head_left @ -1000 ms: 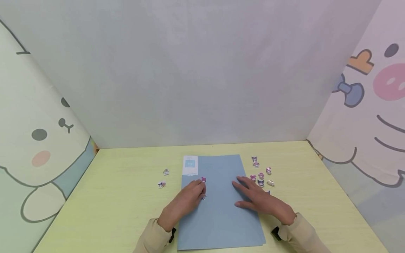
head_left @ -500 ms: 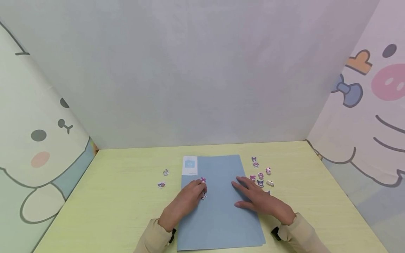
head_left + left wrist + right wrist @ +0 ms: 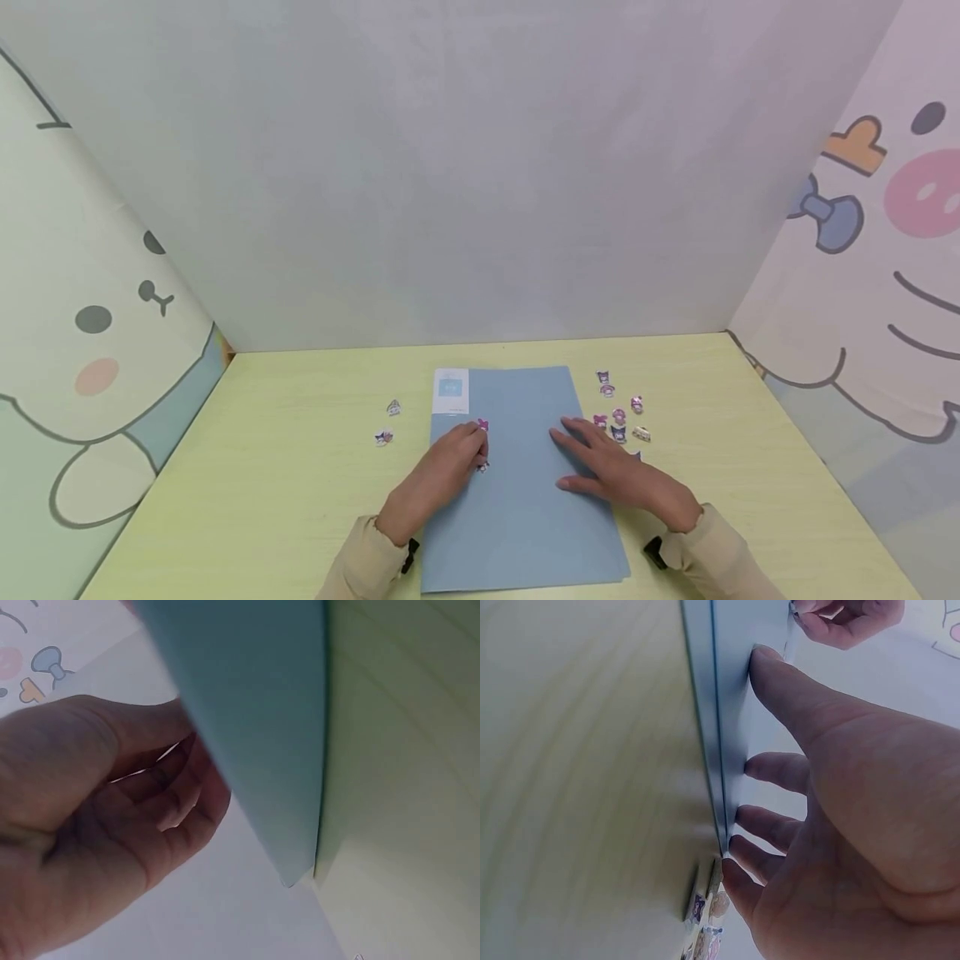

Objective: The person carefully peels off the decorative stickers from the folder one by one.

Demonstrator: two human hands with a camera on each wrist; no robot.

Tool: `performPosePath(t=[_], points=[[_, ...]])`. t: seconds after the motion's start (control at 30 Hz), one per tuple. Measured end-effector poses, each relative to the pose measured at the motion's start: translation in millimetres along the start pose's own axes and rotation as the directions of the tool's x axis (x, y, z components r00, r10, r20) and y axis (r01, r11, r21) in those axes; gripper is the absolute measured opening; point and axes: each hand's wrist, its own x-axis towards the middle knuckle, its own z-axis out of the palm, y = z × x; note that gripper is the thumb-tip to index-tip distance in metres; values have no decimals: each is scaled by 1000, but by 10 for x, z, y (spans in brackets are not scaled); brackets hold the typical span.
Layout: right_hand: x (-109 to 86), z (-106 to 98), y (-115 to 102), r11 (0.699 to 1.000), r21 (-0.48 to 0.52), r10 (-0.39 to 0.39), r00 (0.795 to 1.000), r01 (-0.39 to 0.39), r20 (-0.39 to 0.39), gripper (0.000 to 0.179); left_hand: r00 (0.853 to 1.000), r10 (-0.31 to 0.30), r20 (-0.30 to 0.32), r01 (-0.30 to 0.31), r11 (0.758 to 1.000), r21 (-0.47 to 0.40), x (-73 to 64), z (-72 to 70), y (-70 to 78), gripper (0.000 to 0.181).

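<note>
A blue folder (image 3: 536, 517) lies on the yellow table. My left hand (image 3: 444, 468) is over its left half, fingers curled, thumb and fingertips at a small cartoon sticker (image 3: 483, 467) that shows at the hand's lower edge. In the left wrist view the left hand (image 3: 112, 802) has its thumb tip hidden behind the folder edge (image 3: 255, 735). A pink sticker (image 3: 483, 425) sits on the folder just beyond the fingers. My right hand (image 3: 611, 472) rests on the folder's right side with fingers spread, its fingertips touching the surface in the right wrist view.
A white label (image 3: 452, 392) is at the folder's upper left. Several cartoon stickers (image 3: 618, 434) lie on the table to the right, partly beside the right hand. Left of the folder are a few more stickers (image 3: 383, 437). Printed cloth walls (image 3: 480, 208) stand around the table.
The left fingers spread slightly half a second ago and have drawn in again, staying over the same spot. My right hand and the folder have kept their places.
</note>
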Motion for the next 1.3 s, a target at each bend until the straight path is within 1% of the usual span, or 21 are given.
performPosePath(t=[0.17, 0.27, 0.4, 0.47, 0.6, 0.7, 0.8, 0.87, 1.0, 1.13, 1.3], points=[[-3, -15, -9, 1000, -15, -12, 1000, 12, -6, 69, 1000, 1, 4, -1, 1000, -6, 5, -23, 0, 27], [-6, -19, -12, 1000, -15, -10, 1000, 10, -5, 69, 1000, -15, 18, 15, 1000, -22, 9, -44, 2, 24], [-9, -20, -9, 1000, -12, -2, 1000, 2, 0, 69, 997, -49, 67, 52, 997, -50, 18, -87, 10, 18], [-11, -18, -9, 1000, -19, -5, 1000, 5, -3, 69, 995, -56, 86, 62, 996, -67, 27, -112, 12, 16], [-14, -11, -7, 1000, -27, -12, 1000, 12, -10, 69, 992, -72, 107, 84, 990, -110, 37, -180, 17, 16], [-12, 0, -1, 1000, -23, -17, 1000, 17, -7, 69, 990, -92, 110, 107, 984, -141, 26, -230, 11, 19], [-7, 8, 8, 999, -22, -26, 1000, 26, -4, 69, 987, -110, 116, 126, 981, -145, -2, -258, -19, 19], [-4, 8, 13, 999, -30, -33, 999, 33, -5, 69, 987, -113, 113, 128, 982, -137, -27, -265, -51, 19], [-2, 3, 13, 999, -32, -30, 1000, 30, 0, 69, 991, -97, 90, 109, 986, -129, -92, -278, -125, 18], [0, -6, 6, 1000, -17, -23, 1000, 23, 6, 69, 994, -85, 68, 94, 984, -148, -136, -297, -184, 19], [11, -1, 8, 1000, -22, -18, 1000, 18, 10, 69, 993, -95, 69, 105, 981, -164, -171, -341, -233, 20]])
